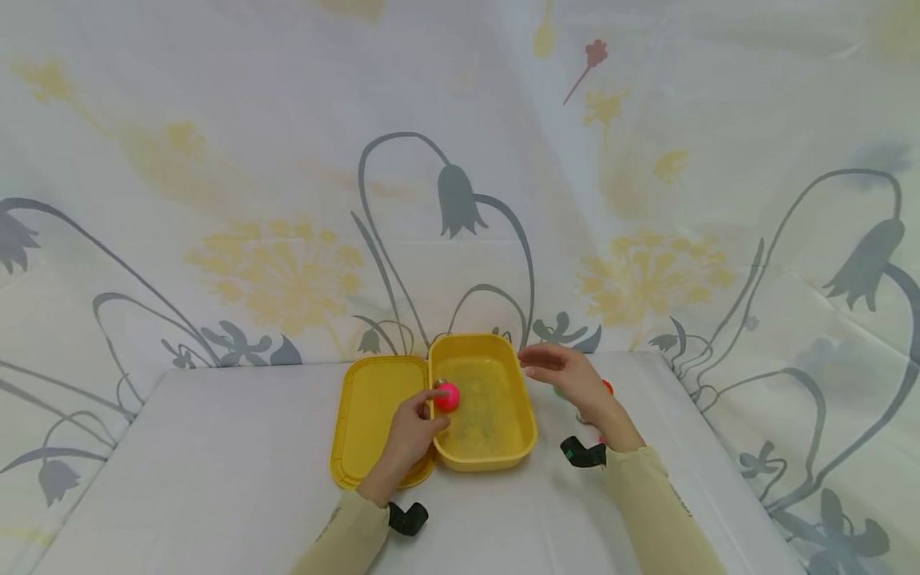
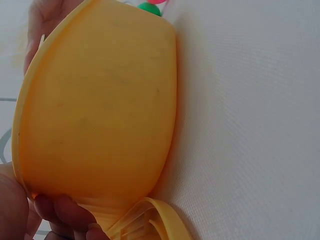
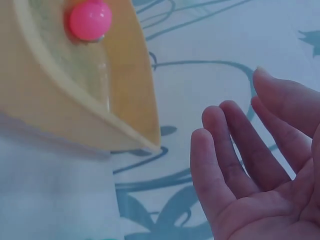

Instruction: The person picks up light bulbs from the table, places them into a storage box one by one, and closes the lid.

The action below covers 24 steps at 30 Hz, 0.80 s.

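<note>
A yellow plastic box (image 1: 474, 463) stands lidless on the table, with a bright pink ball (image 1: 447, 397) inside near its left wall. Something small and greyish shows beside the ball. My left hand (image 1: 413, 431) is at the box's left wall, index finger reaching over the rim to the ball. In the left wrist view its fingers (image 2: 72, 214) curl against the outside of the wall, the thumb side up at the rim. Just off the right rim, my right hand (image 1: 568, 375) hovers empty, fingers loosely extended and spread from the thumb (image 3: 285, 97).
A flat yellow lid (image 1: 370, 407) lies left of the box, against its side. Partly hidden behind my right forearm are small coloured things, among them an orange-red one (image 1: 608, 386) and a green one (image 2: 150, 8). A flower-printed curtain (image 1: 287, 160) rises behind the table.
</note>
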{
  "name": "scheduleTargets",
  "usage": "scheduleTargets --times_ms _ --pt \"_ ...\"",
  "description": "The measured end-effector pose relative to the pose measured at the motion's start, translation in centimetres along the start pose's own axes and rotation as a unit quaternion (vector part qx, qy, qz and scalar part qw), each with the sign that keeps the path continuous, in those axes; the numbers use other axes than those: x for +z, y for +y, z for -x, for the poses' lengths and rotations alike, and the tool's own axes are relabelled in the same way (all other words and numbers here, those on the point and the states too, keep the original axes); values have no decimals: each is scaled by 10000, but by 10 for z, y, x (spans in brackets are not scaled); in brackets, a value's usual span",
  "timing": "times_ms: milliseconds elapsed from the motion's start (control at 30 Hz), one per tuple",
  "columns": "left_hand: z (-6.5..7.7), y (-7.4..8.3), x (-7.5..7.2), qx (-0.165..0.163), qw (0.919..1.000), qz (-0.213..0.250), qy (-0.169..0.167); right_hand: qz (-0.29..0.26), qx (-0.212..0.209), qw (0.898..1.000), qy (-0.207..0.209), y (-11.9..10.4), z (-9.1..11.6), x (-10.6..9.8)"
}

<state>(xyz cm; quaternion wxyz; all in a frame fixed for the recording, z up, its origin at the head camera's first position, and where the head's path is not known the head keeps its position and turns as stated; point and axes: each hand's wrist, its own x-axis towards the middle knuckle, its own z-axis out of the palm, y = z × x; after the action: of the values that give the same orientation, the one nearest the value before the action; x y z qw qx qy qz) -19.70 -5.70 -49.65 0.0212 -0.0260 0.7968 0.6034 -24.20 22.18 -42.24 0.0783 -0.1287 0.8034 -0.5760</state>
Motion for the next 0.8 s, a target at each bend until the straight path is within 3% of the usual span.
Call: scheduleTargets --times_ms 500,800 --pt "1 1 1 -33 10000 22 42 393 73 9982 437 19 52 -35" --pt "1 0 1 13 10000 -8 48 996 431 9904 857 30 89 -58"
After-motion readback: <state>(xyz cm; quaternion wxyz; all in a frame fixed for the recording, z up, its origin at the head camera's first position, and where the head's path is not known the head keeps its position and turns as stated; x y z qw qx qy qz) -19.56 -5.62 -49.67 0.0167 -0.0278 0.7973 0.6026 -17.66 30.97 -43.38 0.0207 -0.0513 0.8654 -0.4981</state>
